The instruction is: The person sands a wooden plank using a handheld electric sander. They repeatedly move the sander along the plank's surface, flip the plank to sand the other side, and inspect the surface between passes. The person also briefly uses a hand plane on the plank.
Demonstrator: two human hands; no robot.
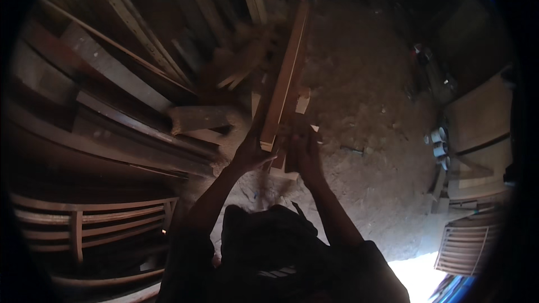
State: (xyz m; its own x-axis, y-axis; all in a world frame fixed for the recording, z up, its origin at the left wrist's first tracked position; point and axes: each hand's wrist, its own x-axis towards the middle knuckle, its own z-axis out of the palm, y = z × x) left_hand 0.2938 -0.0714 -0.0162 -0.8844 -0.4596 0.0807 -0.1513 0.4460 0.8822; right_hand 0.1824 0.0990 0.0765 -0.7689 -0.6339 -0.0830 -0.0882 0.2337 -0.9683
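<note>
A long reddish-brown wooden beam [281, 87] stretches away from me, its pale cut end close to my body. My left hand [251, 154] is closed around the beam's near end from the left side, the thumb below the cut end. Just right of that end is my right hand [306, 156], its fingers bent around a dark, block-like thing that shadow and blur keep me from naming. Pale wooden pieces [303, 101] stick out under the beam on both sides. Another light piece [283, 174] shows below the near end.
Planks and boards [118, 67] lean and lie stacked along the left. A slatted wooden frame [77, 230] stands at lower left. On the right are white cans [439, 145], large wooden panels [480, 118] and a slatted piece [463, 247]. A small tool-like object [353, 150] lies on the dusty floor [365, 95].
</note>
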